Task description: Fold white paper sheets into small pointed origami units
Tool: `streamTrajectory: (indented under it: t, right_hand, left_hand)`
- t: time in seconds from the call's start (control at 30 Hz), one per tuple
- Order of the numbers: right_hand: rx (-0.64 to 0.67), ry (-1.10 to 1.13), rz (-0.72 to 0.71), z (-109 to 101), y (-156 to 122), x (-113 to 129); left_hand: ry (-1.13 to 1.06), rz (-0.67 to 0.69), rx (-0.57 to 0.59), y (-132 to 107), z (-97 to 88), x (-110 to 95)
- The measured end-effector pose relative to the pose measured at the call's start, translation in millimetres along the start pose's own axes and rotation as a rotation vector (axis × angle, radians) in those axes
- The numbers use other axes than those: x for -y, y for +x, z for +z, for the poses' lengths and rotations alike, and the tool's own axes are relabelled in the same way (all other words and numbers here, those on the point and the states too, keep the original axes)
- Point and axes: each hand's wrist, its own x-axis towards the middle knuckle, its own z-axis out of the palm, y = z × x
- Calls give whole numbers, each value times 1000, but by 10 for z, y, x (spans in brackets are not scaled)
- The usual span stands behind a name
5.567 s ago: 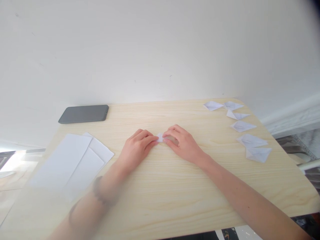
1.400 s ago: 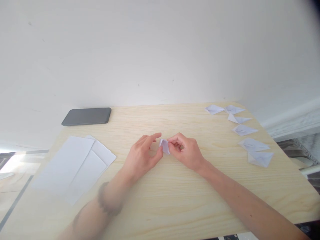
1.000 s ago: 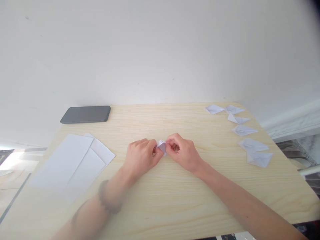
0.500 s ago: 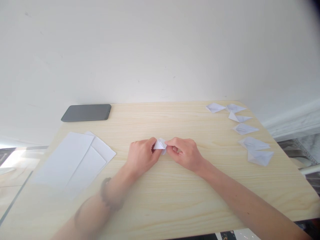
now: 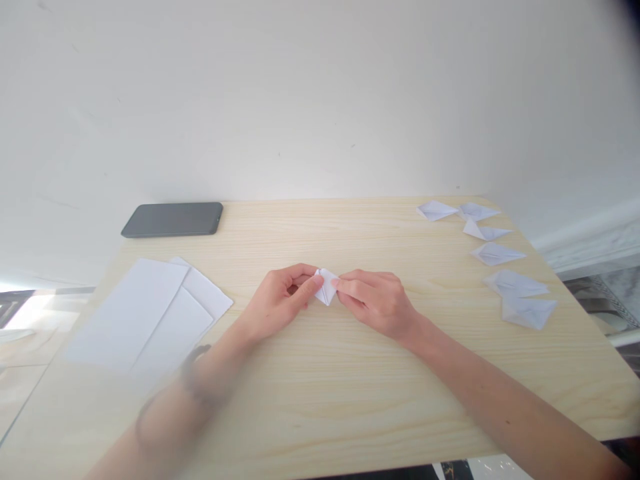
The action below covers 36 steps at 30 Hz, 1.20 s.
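A small piece of folded white paper (image 5: 327, 288) is held between my two hands, just over the middle of the table. My left hand (image 5: 279, 295) pinches its left side, the thumb lying on top. On the right edge, the thumb and fingers of my right hand (image 5: 379, 300) are closed on the same paper. A crease runs down the paper's upper face; its underside is hidden. Dark bracelets ring my left wrist, blurred.
Flat white paper sheets (image 5: 135, 313) overlap at the left of the wooden table (image 5: 320, 387). A dark phone (image 5: 173, 219) lies behind them near the wall. Several folded white paper pieces (image 5: 498, 253) form a column along the right side.
The folded paper has been turned in my hands and shows a different face. My left thumb now rests on top of it, and the left fingers have shifted behind. The view has shifted slightly.
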Motion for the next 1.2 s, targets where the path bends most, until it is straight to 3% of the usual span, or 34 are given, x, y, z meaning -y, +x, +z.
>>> streamTrajectory:
  t: [0.17, 0.37, 0.87, 1.2]
  right_hand:
    - [1, 135, 82, -35, 22, 40]
    - [-7, 306, 346, -37, 85, 30]
    - [25, 389, 242, -40, 82, 31]
    - [39, 430, 546, -65, 115, 90]
  left_hand:
    - [-51, 6, -12, 3, 52, 32]
    - [-32, 78, -58, 24, 56, 35]
    - [60, 116, -129, -27, 63, 12]
    - [208, 231, -275, -24, 91, 38]
